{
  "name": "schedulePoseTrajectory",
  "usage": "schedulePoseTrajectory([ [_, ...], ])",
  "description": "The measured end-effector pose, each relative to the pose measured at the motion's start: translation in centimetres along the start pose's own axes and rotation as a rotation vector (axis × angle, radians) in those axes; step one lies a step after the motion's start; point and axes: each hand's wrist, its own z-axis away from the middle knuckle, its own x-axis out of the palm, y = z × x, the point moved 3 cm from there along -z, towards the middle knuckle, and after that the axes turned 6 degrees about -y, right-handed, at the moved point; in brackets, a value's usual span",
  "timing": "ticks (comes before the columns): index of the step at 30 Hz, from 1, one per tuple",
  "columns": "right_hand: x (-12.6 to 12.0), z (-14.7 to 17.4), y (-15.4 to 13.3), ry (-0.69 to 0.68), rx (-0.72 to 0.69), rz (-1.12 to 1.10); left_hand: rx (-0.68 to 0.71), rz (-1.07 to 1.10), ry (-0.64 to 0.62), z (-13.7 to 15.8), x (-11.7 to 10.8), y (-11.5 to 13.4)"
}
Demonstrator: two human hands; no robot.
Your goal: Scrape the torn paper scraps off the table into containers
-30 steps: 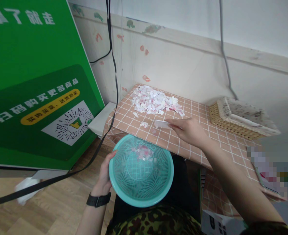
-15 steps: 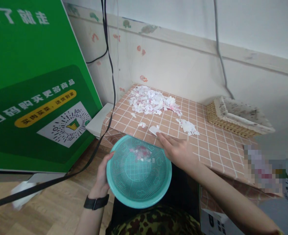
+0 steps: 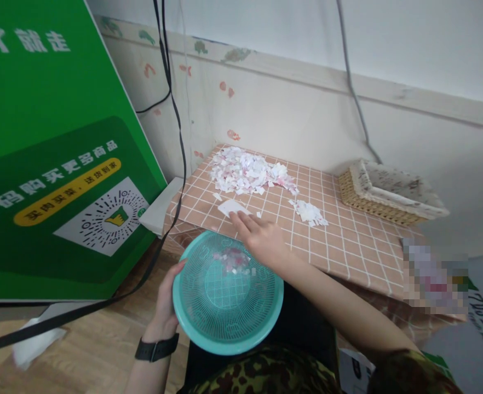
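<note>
Fingers of our left hand [image 3: 168, 300] clamp the teal colander [image 3: 228, 306], lower centre, seemingly to steady it beside the checked table [image 3: 348, 251]; those of our right hand [image 3: 263, 241] close on a white card [image 3: 230, 207], probably to hold it flat. We see a green board [image 3: 61, 82] upper left, paper scraps [image 3: 243, 172] centre, a wicker basket [image 3: 368, 207] right.

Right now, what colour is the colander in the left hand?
Turquoise; the colander shows best in the head view.
</note>
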Motion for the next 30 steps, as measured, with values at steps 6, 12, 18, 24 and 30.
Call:
schedulePoseTrajectory([
  [6, 0.2, -0.8, 1.0, -0.173, 0.094, -0.02, 0.005, 0.003, 0.022, 0.2, 0.2, 0.1],
  [12, -1.1, 3.2, 1.2, -0.113, -0.001, -0.056, 0.01, 0.0, 0.006, 0.3, 0.5, 0.2],
  [18, -2.8, 4.8, 2.9, -0.143, -0.012, -0.087, 0.002, 0.028, -0.003, 0.2, 0.3, 0.1],
  [24, -2.6, 5.4, 5.6, -0.059, 0.129, -0.084, 0.008, 0.032, 0.005, 0.3, 0.5, 0.1],
  [30, -2.4, 5.9, 5.4, 0.022, 0.103, -0.219, -0.023, 0.046, -0.002, 0.2, 0.4, 0.0],
])
